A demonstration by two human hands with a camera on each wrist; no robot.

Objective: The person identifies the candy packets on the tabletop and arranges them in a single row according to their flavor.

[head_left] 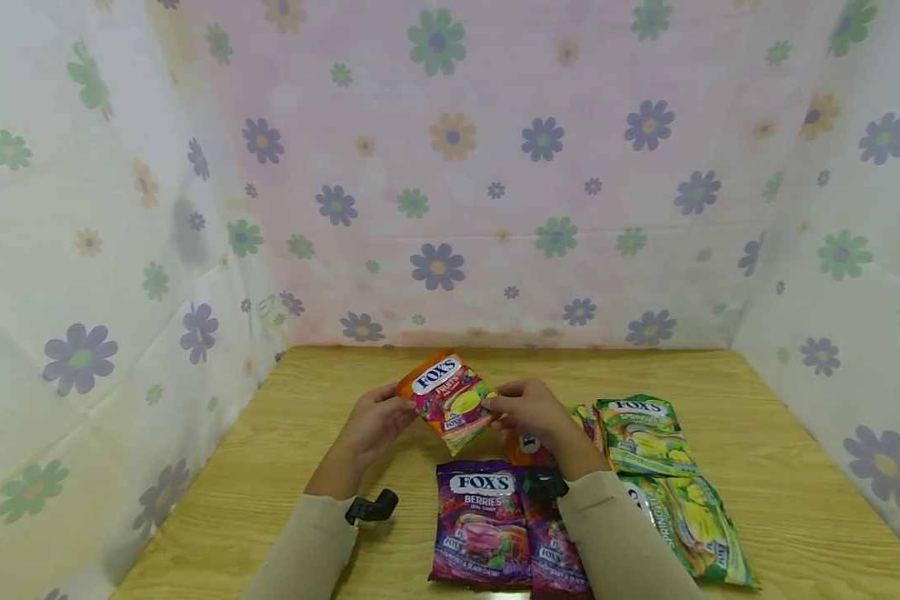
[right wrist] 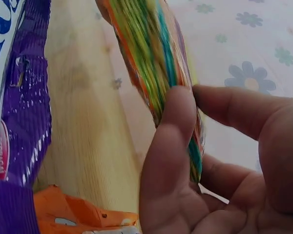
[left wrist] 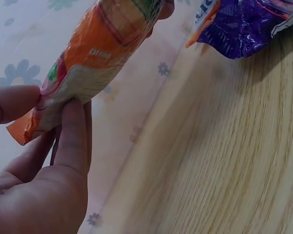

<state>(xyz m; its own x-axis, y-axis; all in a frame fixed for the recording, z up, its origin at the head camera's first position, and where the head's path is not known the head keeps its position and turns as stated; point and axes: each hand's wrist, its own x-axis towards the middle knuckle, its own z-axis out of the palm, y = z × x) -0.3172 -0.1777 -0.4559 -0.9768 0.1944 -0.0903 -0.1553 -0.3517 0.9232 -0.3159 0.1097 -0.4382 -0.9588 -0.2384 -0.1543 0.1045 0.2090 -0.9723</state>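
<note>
An orange Fox's Fruits candy bag [head_left: 450, 396] is held up, tilted, over the table by both hands. My left hand [head_left: 375, 423] pinches its left edge between thumb and fingers; the left wrist view shows the candy bag [left wrist: 95, 53] side-on there. At the opposite edge my right hand [head_left: 536, 412] pinches it, thumb on the printed front, and in the right wrist view the candy bag [right wrist: 156, 58] is seen along its striped side. Below lie a purple Fox's Berries bag [head_left: 482, 525] and a second purple bag [head_left: 558, 550], partly covered by the right forearm.
Another orange bag [head_left: 525, 450] lies behind the right hand, mostly hidden by it. Two green Fox's Spring bags, one upper [head_left: 645, 433] and one lower [head_left: 693, 525], lie to the right on the wooden table [head_left: 270, 467]. Flowered cloth [head_left: 495, 208] walls the back and sides.
</note>
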